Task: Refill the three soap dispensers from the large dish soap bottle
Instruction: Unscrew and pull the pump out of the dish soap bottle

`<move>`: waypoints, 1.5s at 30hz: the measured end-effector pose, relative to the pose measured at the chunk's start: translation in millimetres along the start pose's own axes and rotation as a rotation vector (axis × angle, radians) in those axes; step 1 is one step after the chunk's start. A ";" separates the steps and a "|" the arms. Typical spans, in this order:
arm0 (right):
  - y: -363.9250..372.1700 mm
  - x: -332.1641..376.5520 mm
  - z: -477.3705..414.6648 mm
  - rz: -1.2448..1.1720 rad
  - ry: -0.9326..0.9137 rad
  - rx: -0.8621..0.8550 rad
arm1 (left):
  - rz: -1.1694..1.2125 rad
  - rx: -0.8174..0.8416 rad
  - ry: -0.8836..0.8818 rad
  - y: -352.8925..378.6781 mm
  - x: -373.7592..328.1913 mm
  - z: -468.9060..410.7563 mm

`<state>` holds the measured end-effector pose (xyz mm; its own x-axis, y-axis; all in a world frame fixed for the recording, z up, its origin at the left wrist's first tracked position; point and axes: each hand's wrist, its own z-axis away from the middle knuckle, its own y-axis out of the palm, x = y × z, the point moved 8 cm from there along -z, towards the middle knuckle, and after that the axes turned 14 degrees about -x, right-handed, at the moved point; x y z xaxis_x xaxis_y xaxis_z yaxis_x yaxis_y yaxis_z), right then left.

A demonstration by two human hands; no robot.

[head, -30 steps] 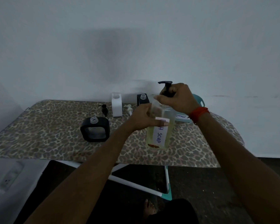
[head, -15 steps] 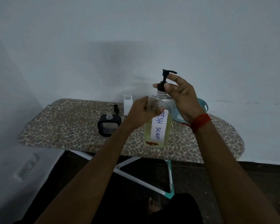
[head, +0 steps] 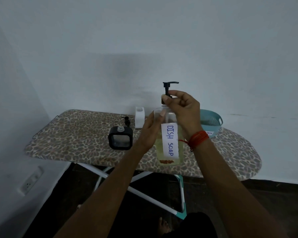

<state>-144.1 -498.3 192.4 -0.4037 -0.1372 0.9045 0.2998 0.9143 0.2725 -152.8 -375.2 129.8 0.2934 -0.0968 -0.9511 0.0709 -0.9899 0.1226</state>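
A bare pale wall backs a board (head: 72, 134) in a leopard-print cover. The bottle (head: 169, 152), labelled DISH SOAP and part full of yellowish liquid, stands upright near the board's front edge. The left hand (head: 150, 133) grips its shoulder, thumb across the front, fingers curled round the far side. The right hand (head: 184, 110) pinches the collar of the pump (head: 167, 90) between thumb and fingertips, the other fingers loosely curled.

A second ago that hand lay over the pump and the spout pointed left; now the spout points right and the whole head stands clear above the fingers. The collar has been twisted round, so the pump is likely coming unscrewed, though I cannot tell whether it is free of the neck yet. Nothing has been poured.

To the left the black dispenser (head: 120, 140) sits with its neck open, a loose pump (head: 126, 120) just behind it, and the white dispenser (head: 139, 118) stands further back. The third dispenser is hidden behind the hands. A teal bowl (head: 212, 122) sits at the right
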 end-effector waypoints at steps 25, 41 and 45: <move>-3.1 -5.2 -1.9 0.167 -0.115 0.031 | -0.084 0.051 0.017 -5.8 -2.5 2.6; -4.3 1.3 7.5 0.245 -0.175 -0.077 | -0.131 0.072 0.059 -8.0 -2.7 3.9; -10.4 11.7 -2.9 0.105 -0.104 -0.066 | -0.181 0.075 0.046 -15.4 1.9 5.4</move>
<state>-149.5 -510.5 201.1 -0.4532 0.0007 0.8914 0.3995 0.8941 0.2024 -158.5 -360.7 124.6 0.3252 0.0870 -0.9416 0.0555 -0.9958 -0.0729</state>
